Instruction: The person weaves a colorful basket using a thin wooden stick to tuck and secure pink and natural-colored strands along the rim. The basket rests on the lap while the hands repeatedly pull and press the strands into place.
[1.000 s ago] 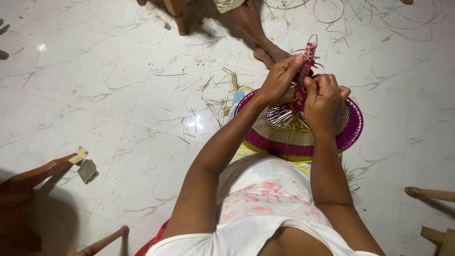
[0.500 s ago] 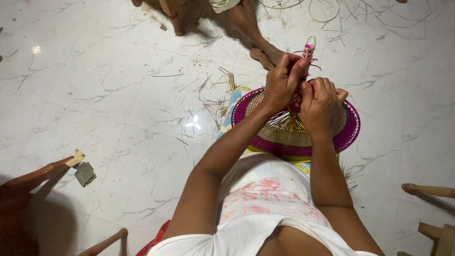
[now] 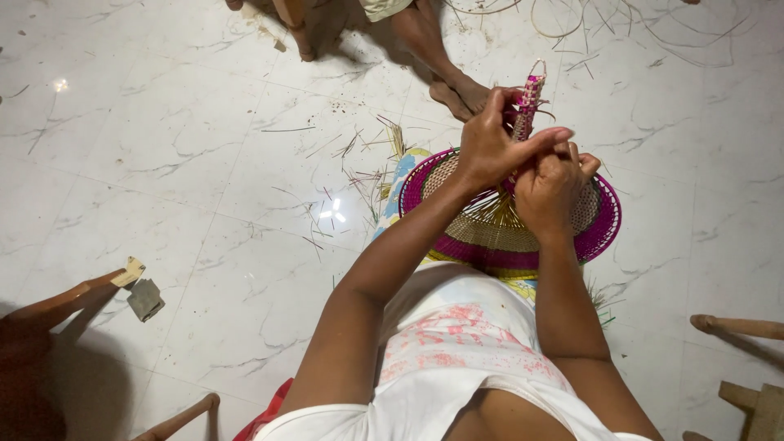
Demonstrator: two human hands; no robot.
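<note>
Nearest us, the round woven fan (image 3: 498, 237), straw-coloured with a magenta rim, lies flat below our forearms. Above it our right hand (image 3: 551, 184) is curled shut around the base of the fan's handle, and our left hand (image 3: 490, 147) pinches the pink-wrapped handle (image 3: 529, 102) from the left. The handle's long axis points straight away from us, toward another person's bare feet (image 3: 461, 90).
</note>
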